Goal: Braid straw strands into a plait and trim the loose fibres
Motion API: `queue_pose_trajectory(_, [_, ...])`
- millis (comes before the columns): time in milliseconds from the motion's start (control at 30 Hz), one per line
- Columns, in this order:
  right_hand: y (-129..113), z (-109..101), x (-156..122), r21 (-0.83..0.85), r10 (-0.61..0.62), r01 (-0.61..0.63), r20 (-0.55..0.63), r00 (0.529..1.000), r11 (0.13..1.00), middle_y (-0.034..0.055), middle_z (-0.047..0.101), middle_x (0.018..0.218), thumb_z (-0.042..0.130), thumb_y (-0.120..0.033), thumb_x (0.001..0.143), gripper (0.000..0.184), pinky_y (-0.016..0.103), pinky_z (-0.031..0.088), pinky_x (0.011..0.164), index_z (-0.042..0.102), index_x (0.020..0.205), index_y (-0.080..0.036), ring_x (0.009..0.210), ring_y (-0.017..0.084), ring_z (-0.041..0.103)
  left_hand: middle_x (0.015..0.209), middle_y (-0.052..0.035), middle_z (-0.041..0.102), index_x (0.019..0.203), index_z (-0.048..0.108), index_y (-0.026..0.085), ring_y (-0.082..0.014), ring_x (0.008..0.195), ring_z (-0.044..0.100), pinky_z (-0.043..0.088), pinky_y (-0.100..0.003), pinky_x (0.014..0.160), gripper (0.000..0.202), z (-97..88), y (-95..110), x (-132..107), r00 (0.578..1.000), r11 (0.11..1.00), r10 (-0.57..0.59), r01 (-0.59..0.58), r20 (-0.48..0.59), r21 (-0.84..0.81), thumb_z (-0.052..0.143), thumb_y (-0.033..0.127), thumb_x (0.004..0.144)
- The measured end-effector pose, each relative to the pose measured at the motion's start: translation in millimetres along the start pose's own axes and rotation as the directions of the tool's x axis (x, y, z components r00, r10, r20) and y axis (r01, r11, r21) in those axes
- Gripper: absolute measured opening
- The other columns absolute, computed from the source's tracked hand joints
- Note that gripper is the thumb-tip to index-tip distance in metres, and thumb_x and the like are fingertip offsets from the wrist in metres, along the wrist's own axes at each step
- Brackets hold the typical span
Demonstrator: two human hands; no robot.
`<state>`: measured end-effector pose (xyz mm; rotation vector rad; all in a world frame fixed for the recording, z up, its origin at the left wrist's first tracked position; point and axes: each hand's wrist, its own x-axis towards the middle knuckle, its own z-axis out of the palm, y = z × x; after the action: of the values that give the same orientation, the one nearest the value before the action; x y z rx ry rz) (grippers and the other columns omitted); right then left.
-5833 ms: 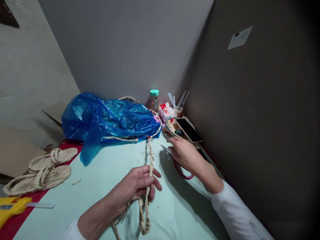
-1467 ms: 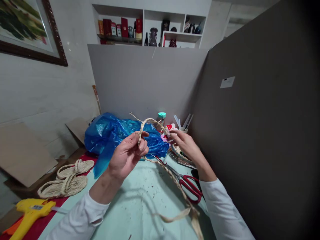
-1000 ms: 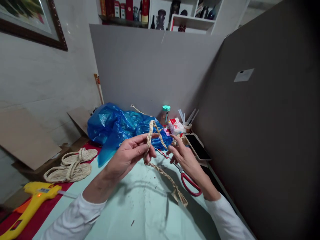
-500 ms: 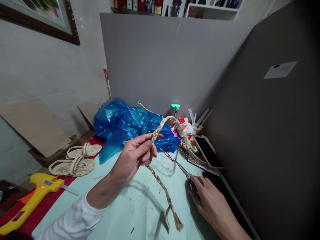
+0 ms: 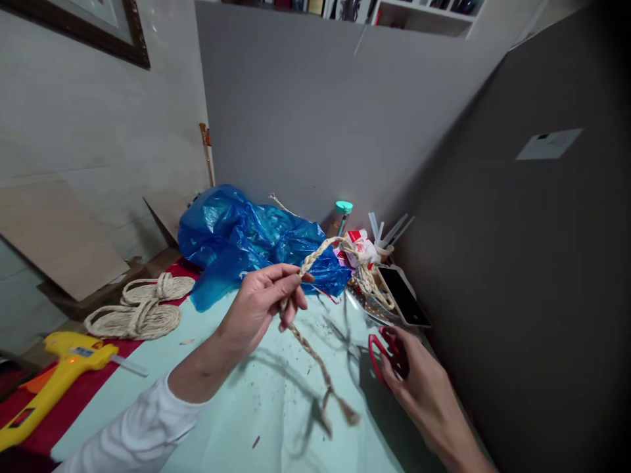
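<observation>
My left hand (image 5: 263,299) is raised over the pale green table top (image 5: 231,394), fingers pinched on a braided straw cord (image 5: 315,358). The braid arches up and right towards a small woven basket (image 5: 367,289), and its frayed end hangs down near the table. Low at the right, my right hand (image 5: 419,387) is closed around the red handles of a pair of scissors (image 5: 387,348), lifted off the table.
A crumpled blue plastic bag (image 5: 246,240) lies at the back. A phone (image 5: 404,295), a jar with a green lid (image 5: 340,217) and a cup of sticks sit in the corner. Coiled straw rope (image 5: 140,312) and a yellow glue gun (image 5: 54,378) lie left. Grey partition boards stand behind and right.
My right hand let go of the braid, dropped to the scissors on the table and picked them up. My left hand kept holding the braid and lowered slightly.
</observation>
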<state>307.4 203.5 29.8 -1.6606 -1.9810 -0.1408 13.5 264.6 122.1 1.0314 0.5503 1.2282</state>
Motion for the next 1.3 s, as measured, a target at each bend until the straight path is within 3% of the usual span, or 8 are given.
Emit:
queue_pose_trajectory(100, [-14, -20, -4, 0.27, 0.065, -0.059, -0.011, 0.998, 0.961, 0.0112, 0.073, 0.107, 0.055, -0.032, 0.09, 0.04, 0.029, 0.061, 0.075, 0.05, 0.129, -0.022, 0.089, 0.022, 0.074, 0.061, -0.0002, 0.063, 0.085, 0.072, 0.011, 0.0001, 0.038, 0.033, 0.024, -0.014, 0.038, 0.014, -7.0, -2, 1, 0.997, 0.999, 0.026, -0.029, -0.073, -0.032, 0.069, 0.024, 0.088])
queue_pose_trajectory(200, [-34, -34, -3, 0.394, 0.003, -0.021, 0.048, 0.999, 0.919, 0.008, 0.074, 0.104, 0.06, -0.031, 0.088, 0.036, 0.026, 0.062, 0.071, 0.057, 0.124, -0.027, 0.082, 0.021, 0.075, 0.074, -0.0023, 0.065, 0.094, 0.072, 0.009, -0.0007, 0.049, 0.038, 0.034, -0.013, 0.048, 0.013, -8.9, -3, 0, 0.996, 0.996, 0.036, -0.043, -0.079, -0.084, 0.068, 0.021, 0.088])
queue_pose_trajectory(367, [-63, -42, 31, 0.382, -0.159, 0.141, 0.016, 0.987, 0.913, 0.0079, 0.075, 0.111, 0.061, -0.028, 0.086, 0.032, 0.027, 0.061, 0.071, 0.065, 0.118, -0.029, 0.09, 0.024, 0.075, 0.08, -0.0055, 0.069, 0.105, 0.067, 0.009, -0.0047, 0.053, 0.051, 0.044, -0.018, 0.053, 0.021, -6.6, -3, -3, 1.0, 0.994, -0.007, 0.006, -0.007, -0.105, 0.068, 0.019, 0.086])
queue_pose_trajectory(500, [-64, -31, 56, 0.364, -0.137, 0.154, -0.071, 0.988, 0.919, 0.0083, 0.073, 0.107, 0.058, -0.025, 0.087, 0.031, 0.026, 0.058, 0.071, 0.06, 0.119, -0.025, 0.084, 0.021, 0.072, 0.08, -0.0076, 0.074, 0.098, 0.064, 0.012, -0.0109, 0.051, 0.062, 0.048, -0.021, 0.049, 0.015, -6.0, -6, -6, 0.997, 0.996, -0.071, 0.072, 0.03, -0.054, 0.069, 0.02, 0.086])
queue_pose_trajectory(600, [-60, -20, 53, 0.369, -0.136, 0.164, -0.102, 0.985, 0.915, 0.0071, 0.07, 0.103, 0.059, -0.024, 0.088, 0.031, 0.026, 0.056, 0.071, 0.056, 0.118, -0.024, 0.079, 0.018, 0.068, 0.076, -0.0063, 0.075, 0.094, 0.062, 0.015, -0.0146, 0.051, 0.066, 0.049, -0.023, 0.048, 0.013, -5.5, -11, -7, 0.994, 0.994, -0.106, 0.106, 0.017, -0.006, 0.069, 0.023, 0.087])
queue_pose_trajectory(733, [-65, -18, 40, 0.376, -0.221, 0.24, -0.093, 0.971, 0.895, 0.0031, 0.064, 0.091, 0.064, -0.025, 0.085, 0.035, 0.022, 0.047, 0.056, 0.052, 0.118, -0.022, 0.063, 0.012, 0.056, 0.062, -0.0009, 0.07, 0.098, 0.063, 0.017, -0.0037, 0.038, 0.048, 0.033, -0.014, 0.042, 0.012, -3.6, -19, -6, 0.992, 0.99, -0.127, 0.128, -0.016, 0.061, 0.067, 0.024, 0.09])
queue_pose_trajectory(867, [-70, -18, 40, 0.302, -0.272, 0.281, -0.074, 0.96, 0.911, 0.0017, 0.058, 0.083, 0.064, -0.023, 0.084, 0.036, 0.025, 0.045, 0.059, 0.051, 0.118, -0.018, 0.065, 0.013, 0.053, 0.073, -0.0026, 0.071, 0.099, 0.068, 0.015, -0.0021, 0.051, 0.037, 0.031, -0.012, 0.052, 0.011, 0.5, -23, -8, 0.99, 0.987, -0.134, 0.129, 0.047, 0.093, 0.062, 0.024, 0.094])
queue_pose_trajectory(1300, [-61, -13, 41, 0.063, -0.404, 0.423, -0.197, 0.893, 0.904, 0.0087, 0.062, 0.082, 0.059, -0.022, 0.086, 0.04, 0.031, 0.046, 0.06, 0.056, 0.124, -0.009, 0.069, 0.02, 0.056, 0.083, 0.0018, 0.073, 0.102, 0.076, 0.025, -0.0052, 0.056, 0.05, 0.041, -0.018, 0.055, 0.019, 6.2, -21, -20, 0.997, 0.888, 0.023, -0.056, 0.076, 0.457, 0.058, 0.022, 0.097])
